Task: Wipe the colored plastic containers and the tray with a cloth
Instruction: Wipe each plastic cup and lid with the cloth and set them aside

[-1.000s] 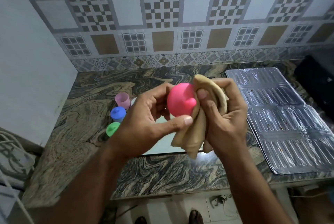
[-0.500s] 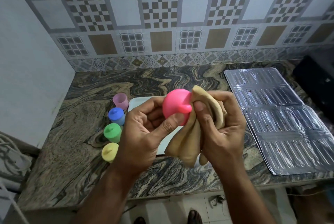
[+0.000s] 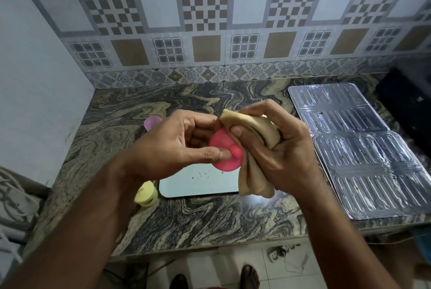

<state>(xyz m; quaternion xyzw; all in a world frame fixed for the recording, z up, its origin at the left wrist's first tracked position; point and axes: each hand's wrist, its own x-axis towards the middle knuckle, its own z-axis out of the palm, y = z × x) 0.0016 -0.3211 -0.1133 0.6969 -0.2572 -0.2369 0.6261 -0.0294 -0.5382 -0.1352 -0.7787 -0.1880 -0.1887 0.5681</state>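
Patterned wall tiles are seen behind a swirly stone counter (image 3: 210,223); a flat white plastic tray (image 3: 200,182) lies below the hands; the bunched tan cloth (image 3: 254,141) is gripped in the closed right hand (image 3: 282,148); the round pink plastic container (image 3: 225,152) is pinched by the left hand (image 3: 172,146), touching the cloth on its right; no writing can be read.

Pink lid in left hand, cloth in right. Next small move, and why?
Probably turn the pink lid a little in the left hand and rub the cloth along its right edge. The right hand presses the cloth only there; the left thumb covers part of the face by the knob, so that patch looks unwiped. The tray below also shows crumbs.
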